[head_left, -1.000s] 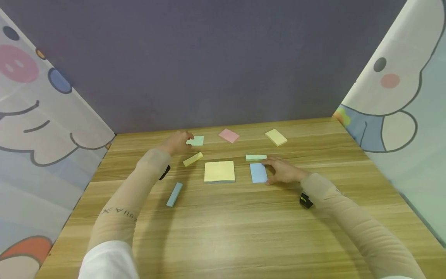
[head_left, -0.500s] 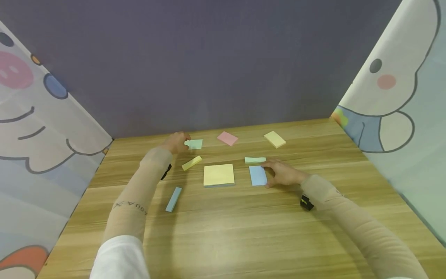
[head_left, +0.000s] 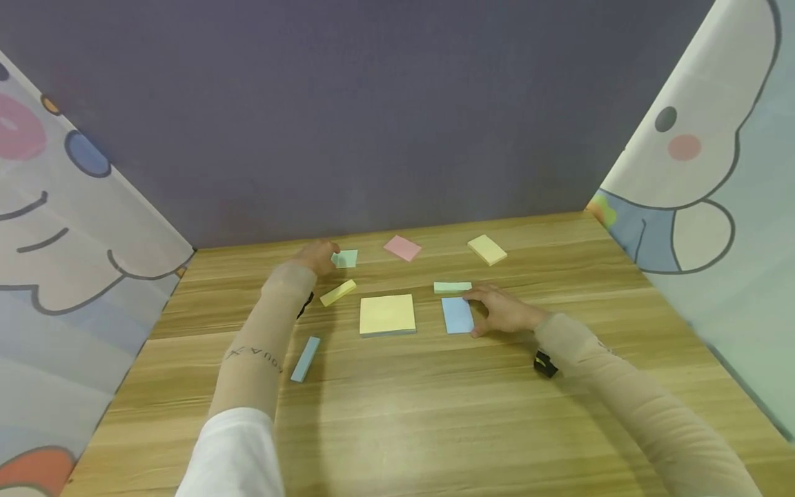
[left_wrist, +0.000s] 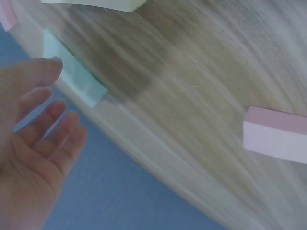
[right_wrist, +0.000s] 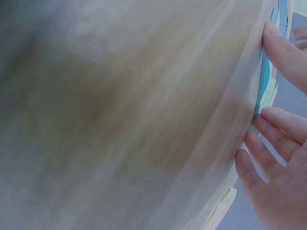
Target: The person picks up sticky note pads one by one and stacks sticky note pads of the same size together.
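Beige sleeves (head_left: 640, 397), dark lettering (head_left: 253, 353)

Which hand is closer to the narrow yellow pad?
Left. The left hand is just beyond the narrow yellow pad; the right hand is farther off to its right, at the wide blue pad.

I sat facing a plain, dark grey-purple wall (head_left: 385, 124) across the top of the frame, flanked by a pale cartoon-printed sheet on the left (head_left: 124, 228) and a second printed sheet on the right (head_left: 702, 228). Below lay a wood-grain tabletop (head_left: 397, 421), its streaks running crosswise, with soft light leaving a pale sheen at lower centre.
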`<state>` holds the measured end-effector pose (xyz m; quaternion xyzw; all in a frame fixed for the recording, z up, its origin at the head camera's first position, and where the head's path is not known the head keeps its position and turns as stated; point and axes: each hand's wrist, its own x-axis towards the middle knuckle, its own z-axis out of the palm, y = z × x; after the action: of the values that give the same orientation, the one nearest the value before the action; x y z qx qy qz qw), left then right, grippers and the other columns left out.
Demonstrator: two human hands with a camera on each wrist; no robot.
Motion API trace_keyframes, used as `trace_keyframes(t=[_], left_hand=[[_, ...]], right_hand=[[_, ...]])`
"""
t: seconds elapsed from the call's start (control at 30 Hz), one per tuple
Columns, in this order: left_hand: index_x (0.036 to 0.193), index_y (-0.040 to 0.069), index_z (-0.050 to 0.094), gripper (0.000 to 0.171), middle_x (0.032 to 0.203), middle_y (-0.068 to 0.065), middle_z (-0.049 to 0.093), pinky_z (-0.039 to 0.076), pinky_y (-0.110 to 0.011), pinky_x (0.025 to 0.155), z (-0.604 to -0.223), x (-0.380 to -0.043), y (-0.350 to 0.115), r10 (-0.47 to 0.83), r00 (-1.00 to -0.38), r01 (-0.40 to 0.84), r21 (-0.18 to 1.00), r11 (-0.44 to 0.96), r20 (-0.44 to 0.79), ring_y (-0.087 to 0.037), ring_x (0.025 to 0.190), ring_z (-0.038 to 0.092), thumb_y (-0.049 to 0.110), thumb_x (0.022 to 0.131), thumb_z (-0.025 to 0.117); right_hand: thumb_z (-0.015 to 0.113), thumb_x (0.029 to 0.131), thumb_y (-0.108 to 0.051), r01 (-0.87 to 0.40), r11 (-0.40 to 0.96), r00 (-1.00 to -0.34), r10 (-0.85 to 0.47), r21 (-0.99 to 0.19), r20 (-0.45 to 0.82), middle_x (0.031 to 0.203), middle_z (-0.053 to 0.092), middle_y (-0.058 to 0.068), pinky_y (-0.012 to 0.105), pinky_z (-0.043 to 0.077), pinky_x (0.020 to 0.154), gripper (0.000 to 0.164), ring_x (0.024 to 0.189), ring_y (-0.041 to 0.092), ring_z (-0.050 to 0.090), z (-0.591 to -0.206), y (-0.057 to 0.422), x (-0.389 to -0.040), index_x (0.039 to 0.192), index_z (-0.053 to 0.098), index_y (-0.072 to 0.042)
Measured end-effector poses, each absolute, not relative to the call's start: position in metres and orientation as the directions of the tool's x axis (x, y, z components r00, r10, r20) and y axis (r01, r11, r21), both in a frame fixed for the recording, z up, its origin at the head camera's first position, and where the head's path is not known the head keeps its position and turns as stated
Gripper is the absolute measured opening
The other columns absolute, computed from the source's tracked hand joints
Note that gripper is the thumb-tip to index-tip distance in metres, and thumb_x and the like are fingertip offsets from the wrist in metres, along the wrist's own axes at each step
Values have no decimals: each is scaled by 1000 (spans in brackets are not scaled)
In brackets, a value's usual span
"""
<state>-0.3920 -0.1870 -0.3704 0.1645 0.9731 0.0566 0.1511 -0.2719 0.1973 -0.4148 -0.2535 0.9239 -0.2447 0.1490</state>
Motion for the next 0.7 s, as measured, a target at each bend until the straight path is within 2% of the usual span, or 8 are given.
trace_keyframes(t=[0.07, 0.2, 0.33, 0.4, 0.57, 0.7], left_hand=[[131, -3, 45, 50, 136, -22, 43, 34, -47, 104, -374, -394, -187, 334, -906, 309, 134, 942, -260, -39, 125, 40, 10, 85, 59], [132, -5, 42, 56, 136, -23, 43, 33, -47, 105, -383, -398, -187, 338, -905, 320, 111, 941, -258, -39, 124, 41, 18, 86, 62], [137, -3, 35, 64, 137, -23, 41, 32, -49, 104, -387, -402, -187, 312, -902, 274, 162, 948, -299, -39, 124, 40, 20, 85, 64], [139, -1, 33, 67, 135, -22, 43, 37, -48, 101, -388, -405, -188, 291, -901, 242, 183, 953, -322, -36, 119, 45, 20, 84, 65], [134, 1, 42, 59, 126, -19, 52, 44, -45, 93, -390, -410, -184, 290, -899, 241, 181, 954, -330, -33, 108, 52, 14, 82, 67], [132, 1, 44, 56, 127, -19, 52, 43, -44, 94, -389, -413, -177, 294, -898, 255, 159, 954, -328, -34, 111, 51, 10, 82, 66]], right_hand=[[78, 70, -31, -398, 753, -829, -540, -525, -146, 142, 33, 25, 62, 19, 105, 80, 133, 46, 21, -415, 197, -271, 134, 41, 1], [78, 69, -30, -395, 761, -835, -531, -515, -143, 141, 32, 27, 62, 19, 104, 80, 132, 47, 21, -415, 197, -270, 134, 42, 0], [78, 69, -31, -391, 767, -836, -527, -509, -152, 141, 31, 27, 63, 20, 104, 80, 132, 47, 22, -415, 196, -269, 134, 42, 0], [78, 69, -31, -394, 766, -834, -530, -508, -151, 141, 32, 27, 62, 20, 104, 80, 132, 47, 22, -416, 196, -270, 134, 42, 0], [79, 69, -31, -397, 767, -837, -528, -504, -145, 141, 34, 25, 61, 21, 104, 81, 132, 46, 23, -417, 195, -271, 134, 42, -1], [79, 68, -30, -389, 773, -843, -518, -501, -144, 141, 34, 25, 61, 22, 104, 81, 131, 46, 24, -416, 195, -271, 135, 43, -2]])
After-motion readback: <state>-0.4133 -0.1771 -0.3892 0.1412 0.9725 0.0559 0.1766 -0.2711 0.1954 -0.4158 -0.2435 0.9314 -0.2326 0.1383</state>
